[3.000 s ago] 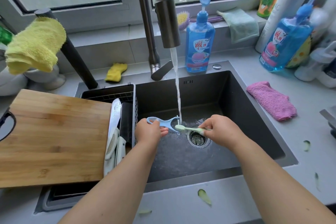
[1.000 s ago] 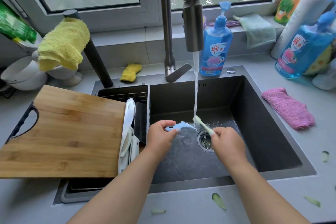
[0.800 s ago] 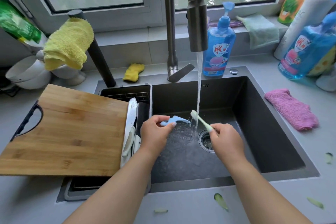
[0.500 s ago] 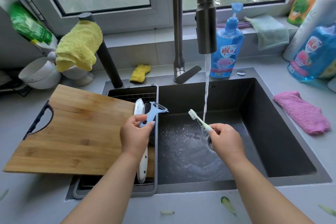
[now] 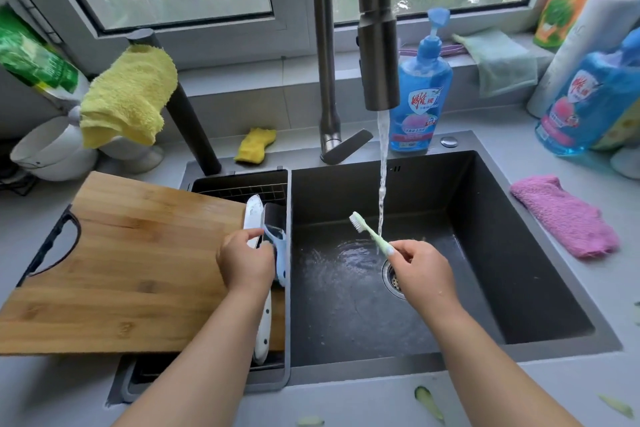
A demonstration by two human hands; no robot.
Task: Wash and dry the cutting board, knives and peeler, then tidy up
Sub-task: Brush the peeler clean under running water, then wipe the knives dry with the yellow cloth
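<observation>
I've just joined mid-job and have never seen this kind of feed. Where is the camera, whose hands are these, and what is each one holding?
There is no machine: a person wears one wide-angle camera on the head, looking down at a sink. The left hand holds a blue peeler over the drain rack, beside white-handled knives and a wooden cutting board. The right hand pinches a green toothbrush beside the water running from the tap. A pink cloth lies on the counter.

Peeler (image 5: 278, 255) now over drain basket (image 5: 239, 184)
</observation>
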